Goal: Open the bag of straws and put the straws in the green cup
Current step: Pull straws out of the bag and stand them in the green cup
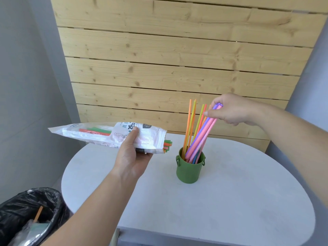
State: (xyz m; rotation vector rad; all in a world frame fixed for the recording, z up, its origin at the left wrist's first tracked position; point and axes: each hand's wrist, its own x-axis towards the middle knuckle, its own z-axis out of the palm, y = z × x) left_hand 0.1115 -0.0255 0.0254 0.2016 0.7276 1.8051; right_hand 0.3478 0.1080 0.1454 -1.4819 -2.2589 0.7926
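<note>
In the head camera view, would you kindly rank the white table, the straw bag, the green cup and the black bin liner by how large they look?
1. white table
2. straw bag and black bin liner: they look alike; the liner is cut off by the frame and nearer the camera, so I leave them unranked
3. green cup

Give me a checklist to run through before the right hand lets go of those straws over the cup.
1. Lower ends of the held pink and purple straws inside the green cup: ok.
2. Right hand gripping their top ends: ok.
3. Cup upright on the white table, away from its edge: ok.
4. Room in the cup for more: cannot tell; several straws already lean in it.
5. Bag open, straws poking out of its mouth: ok.
6. Left hand holding the bag roughly level above the table, so nothing slides out: ok.
</note>
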